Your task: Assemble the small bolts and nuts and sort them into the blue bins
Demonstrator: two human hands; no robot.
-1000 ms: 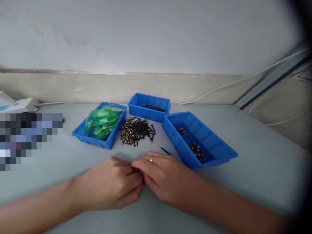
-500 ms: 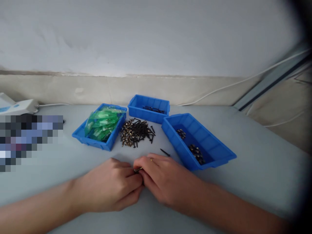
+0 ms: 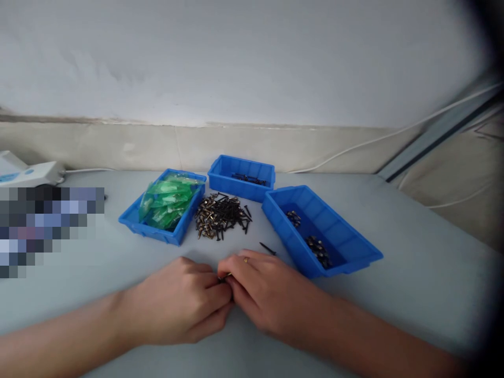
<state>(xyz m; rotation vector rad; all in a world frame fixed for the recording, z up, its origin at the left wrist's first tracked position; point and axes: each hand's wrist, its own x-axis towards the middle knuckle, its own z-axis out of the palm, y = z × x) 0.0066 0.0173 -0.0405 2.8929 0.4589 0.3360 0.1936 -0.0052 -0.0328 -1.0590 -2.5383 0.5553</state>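
Observation:
My left hand (image 3: 189, 302) and my right hand (image 3: 271, 291) meet over the near middle of the table, fingers curled and fingertips together. Pinched between them is a small screw-like metal piece (image 3: 224, 277), mostly covered by the fingers. A ring shows on a right finger. Just beyond the right hand lies a single black screw (image 3: 268, 248). Farther back is a loose pile of black screws (image 3: 230, 212) with shorter brassy fasteners (image 3: 207, 218) on its left side.
A blue bin (image 3: 175, 237) holding green plastic packets (image 3: 167, 202) stands left of the pile. Behind it, another blue bin (image 3: 240, 186) contains dark screws. On the right, a longer blue bin (image 3: 350, 236) holds two clusters of small metal parts (image 3: 318, 252). A white device (image 3: 41, 173) sits far left.
Both hands stay together in nearly the same place; the metal piece between the fingertips has shifted slightly and shows a little differently. The whole view has moved slightly.

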